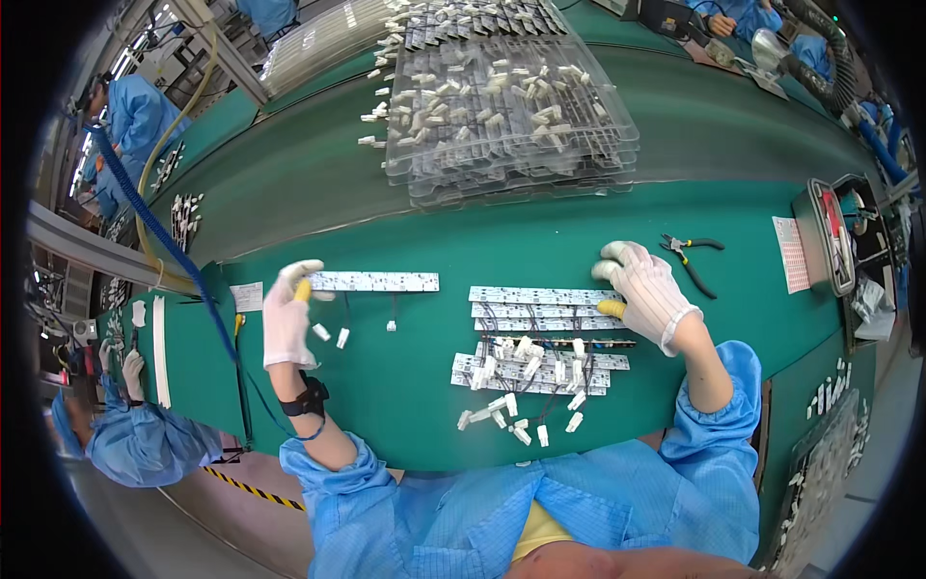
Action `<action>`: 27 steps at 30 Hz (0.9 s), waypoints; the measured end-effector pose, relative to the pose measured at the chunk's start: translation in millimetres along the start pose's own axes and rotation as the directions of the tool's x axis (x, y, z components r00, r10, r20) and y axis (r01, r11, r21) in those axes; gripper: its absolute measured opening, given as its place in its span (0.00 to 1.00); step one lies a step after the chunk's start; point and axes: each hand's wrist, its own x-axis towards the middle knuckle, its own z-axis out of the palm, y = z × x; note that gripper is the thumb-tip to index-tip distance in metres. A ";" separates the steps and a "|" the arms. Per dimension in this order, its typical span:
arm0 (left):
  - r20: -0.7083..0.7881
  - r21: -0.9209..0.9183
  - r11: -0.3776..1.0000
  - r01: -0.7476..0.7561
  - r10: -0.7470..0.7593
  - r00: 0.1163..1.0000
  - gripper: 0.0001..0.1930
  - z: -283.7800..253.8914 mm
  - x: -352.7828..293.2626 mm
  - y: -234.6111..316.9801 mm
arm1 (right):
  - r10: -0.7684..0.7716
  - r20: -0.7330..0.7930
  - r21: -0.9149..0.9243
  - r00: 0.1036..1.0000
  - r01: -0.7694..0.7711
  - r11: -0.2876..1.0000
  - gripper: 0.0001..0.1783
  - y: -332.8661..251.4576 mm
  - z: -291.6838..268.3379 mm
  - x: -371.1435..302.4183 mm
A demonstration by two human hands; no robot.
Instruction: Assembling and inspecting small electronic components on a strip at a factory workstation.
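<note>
My left hand (286, 323), in a white glove with a yellow patch, pinches the left end of a narrow white circuit board strip (378, 282). White plug connectors (342, 338) hang from it on short dark wires. To the right, several similar circuit board strips (540, 294) lie in a loose row on the green mat, their wires and white connectors (526, 349) bunched over the nearer ones. My right hand (651, 292), also gloved, is closed around the right end of the farthest strip, thumb on the near side and fingers beyond.
Stacked clear plastic trays (511, 106) of wired boards stand behind the green mat (405, 405). Pliers (690, 259) lie right of my right hand, near a printed sheet (791, 253) and a metal bin (828, 236). A blue coiled hose (159, 227) crosses the left. Co-workers sit around.
</note>
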 end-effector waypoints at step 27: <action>0.099 -0.347 0.822 -0.452 0.511 0.854 0.20 111.9 -75.7 45.6 | 0.185 -0.209 0.978 0.960 0.207 0.031 0.17 -15.0 -28.2 -19.8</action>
